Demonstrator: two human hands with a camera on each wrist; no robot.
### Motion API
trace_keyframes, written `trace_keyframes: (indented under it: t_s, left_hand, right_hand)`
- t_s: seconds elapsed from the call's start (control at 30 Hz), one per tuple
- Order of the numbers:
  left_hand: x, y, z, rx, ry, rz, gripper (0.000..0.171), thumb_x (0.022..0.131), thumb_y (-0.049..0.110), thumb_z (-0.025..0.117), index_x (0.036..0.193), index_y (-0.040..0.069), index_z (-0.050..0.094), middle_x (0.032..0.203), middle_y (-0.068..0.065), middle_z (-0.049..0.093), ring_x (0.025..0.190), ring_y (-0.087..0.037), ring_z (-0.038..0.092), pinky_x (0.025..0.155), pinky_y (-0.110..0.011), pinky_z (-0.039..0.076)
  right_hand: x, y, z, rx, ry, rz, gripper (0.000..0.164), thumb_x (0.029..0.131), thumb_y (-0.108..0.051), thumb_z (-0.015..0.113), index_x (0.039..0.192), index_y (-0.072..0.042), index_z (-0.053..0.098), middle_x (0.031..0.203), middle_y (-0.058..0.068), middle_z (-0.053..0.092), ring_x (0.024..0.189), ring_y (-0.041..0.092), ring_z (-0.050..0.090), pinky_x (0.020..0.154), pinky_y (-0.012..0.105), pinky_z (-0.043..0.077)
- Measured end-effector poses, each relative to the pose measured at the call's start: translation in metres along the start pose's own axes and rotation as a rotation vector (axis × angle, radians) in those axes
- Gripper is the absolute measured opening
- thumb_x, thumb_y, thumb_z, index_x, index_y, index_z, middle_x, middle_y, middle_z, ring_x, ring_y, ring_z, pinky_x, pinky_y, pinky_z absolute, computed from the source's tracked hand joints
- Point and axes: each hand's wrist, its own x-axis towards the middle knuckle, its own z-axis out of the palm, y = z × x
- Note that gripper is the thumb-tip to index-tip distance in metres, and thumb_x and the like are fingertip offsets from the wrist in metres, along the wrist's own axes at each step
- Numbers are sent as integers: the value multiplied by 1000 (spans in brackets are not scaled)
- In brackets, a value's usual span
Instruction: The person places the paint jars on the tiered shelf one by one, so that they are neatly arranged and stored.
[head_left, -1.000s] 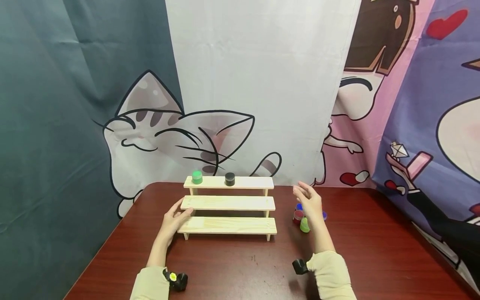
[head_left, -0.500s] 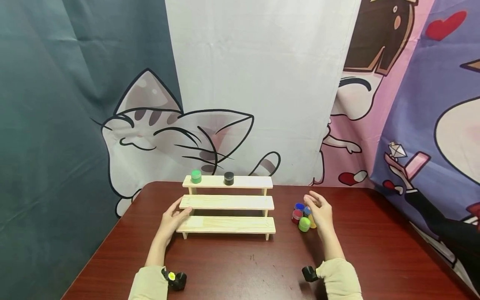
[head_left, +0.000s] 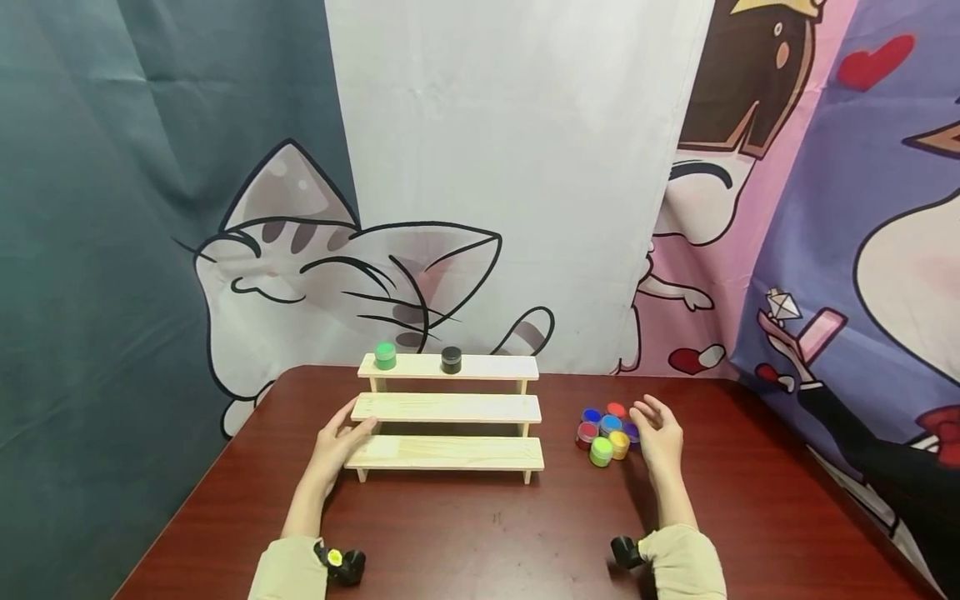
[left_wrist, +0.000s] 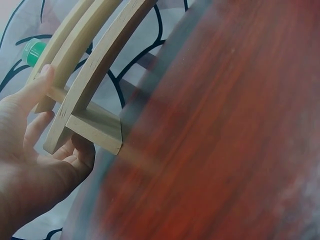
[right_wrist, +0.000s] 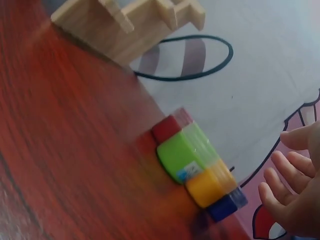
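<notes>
A three-tier wooden display rack (head_left: pixel 445 452) stands on the table. My left hand (head_left: pixel 334 446) grips its left end; in the left wrist view the thumb (left_wrist: pixel 40 85) lies along one tier and other fingers reach underneath. On the top tier sit a green paint jar (head_left: pixel 386 356) and a black paint jar (head_left: pixel 451 360), apart from each other. My right hand (head_left: pixel 662 435) hovers just right of a cluster of paint jars, its fingers loosely bent and holding nothing. The cluster includes a light green jar (head_left: pixel 601 452), a yellow jar (head_left: pixel 618 444), a dark red jar (head_left: pixel 587 435) and several blue, purple and red ones.
The brown table (head_left: pixel 480 533) extends in front of the rack and on both sides. Behind it hangs a printed cloth backdrop (head_left: pixel 525 208) with a cartoon cat. A camera (head_left: pixel 626 552) is strapped at the right wrist, another camera (head_left: pixel 347 567) at the left.
My right hand has moved right and toward me, from over the paint jars to beside them, uncovering more of them. The left hand keeps its grip on the rack. The view shifts slightly.
</notes>
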Motion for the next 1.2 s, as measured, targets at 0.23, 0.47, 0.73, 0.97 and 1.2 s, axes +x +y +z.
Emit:
trace_keyframes:
  t_s: [0.23,0.47,0.73,0.97,1.2]
  left_hand:
    - [-3,0,-4,21,-3,3,70,92,40,66,153,29,32,139,-25,52,94,-8,59,79,-23,49]
    - [0,3,-5,17,2,7,71,92,41,66,153,29,32,129,-26,58,86,-8,60,76,-24,50]
    - [0,6,-8,31,8,5,70,92,41,65,153,30,32,127,-25,59,85,-8,60,75,-24,50]
    - [-1,3,-5,25,7,4,71,92,41,65,153,29,32,130,-25,57,88,-9,60,76,-24,49]
    - [-1,1,-1,8,6,11,69,92,39,66,152,28,34,125,-28,60,83,-9,61,74,-24,50]
  right_hand:
    - [-1,12,-3,-213,-30,-32,45,98,-19,58,138,-1,50,135,23,57,116,15,58,101,26,42]
    - [6,20,-8,-263,-199,-26,53,101,-25,52,144,2,39,145,30,43,137,40,39,114,51,30]
    - [8,30,-10,-256,-319,56,62,100,-25,55,149,3,30,146,33,40,135,41,42,110,45,36]
    - [10,37,-18,-258,-443,76,72,97,-28,60,151,1,25,153,33,27,142,45,28,116,55,26]
    - [12,41,-25,-240,-503,94,77,94,-25,64,153,1,20,155,32,24,143,44,28,117,53,25]
